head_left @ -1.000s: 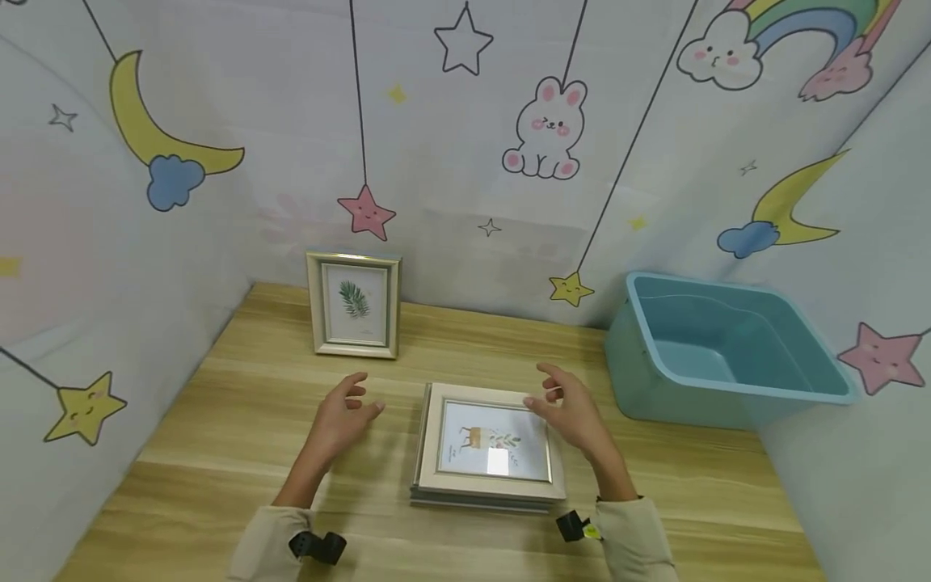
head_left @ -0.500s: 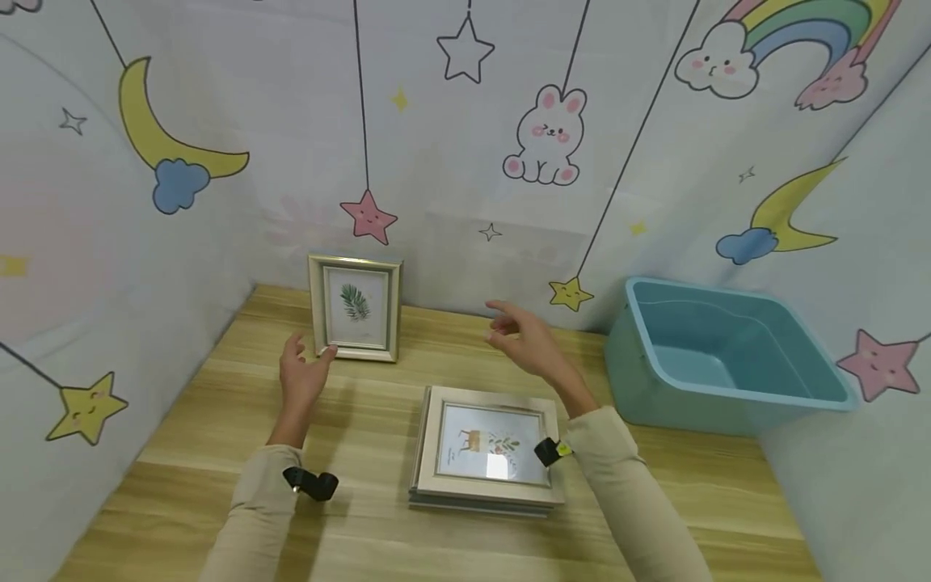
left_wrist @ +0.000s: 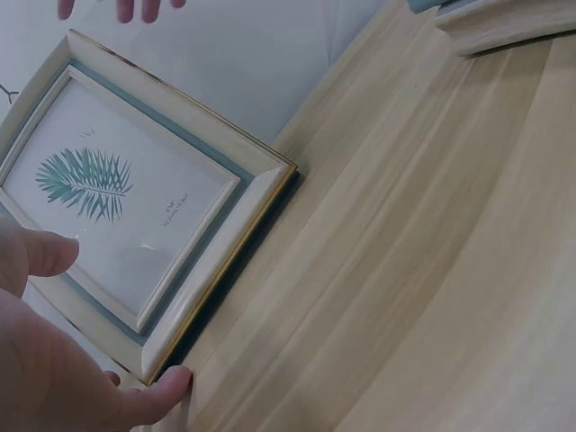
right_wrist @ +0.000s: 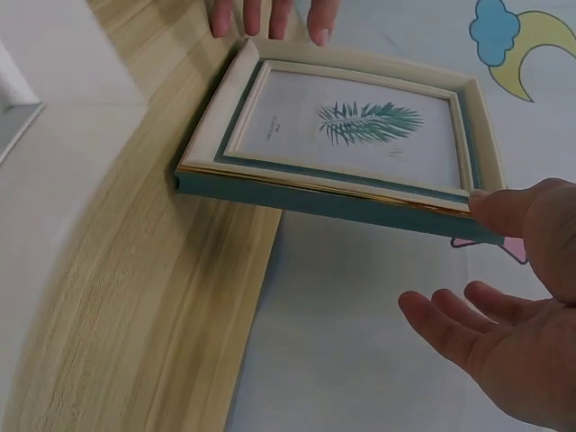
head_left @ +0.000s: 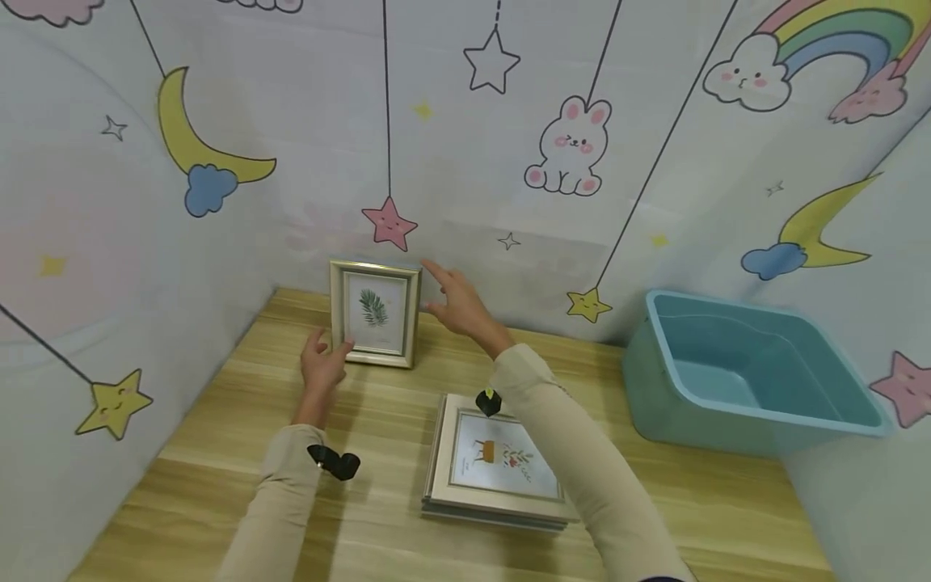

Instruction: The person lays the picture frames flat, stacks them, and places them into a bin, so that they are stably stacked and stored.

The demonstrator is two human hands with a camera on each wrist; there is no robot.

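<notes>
Frame, rectangular, gold-edged, stands between left hand and right hand, both unclenched.

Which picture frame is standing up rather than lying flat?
The green-leaf frame, standing between the left hand and the right hand, its print facing the person. The orange-print frame lies flat atop the stack.

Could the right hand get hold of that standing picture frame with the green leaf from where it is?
Probably yes: the right hand is beside the upper corner of the standing picture frame, its thumb at or very near the edge, and nothing seems to stand between them.
</notes>
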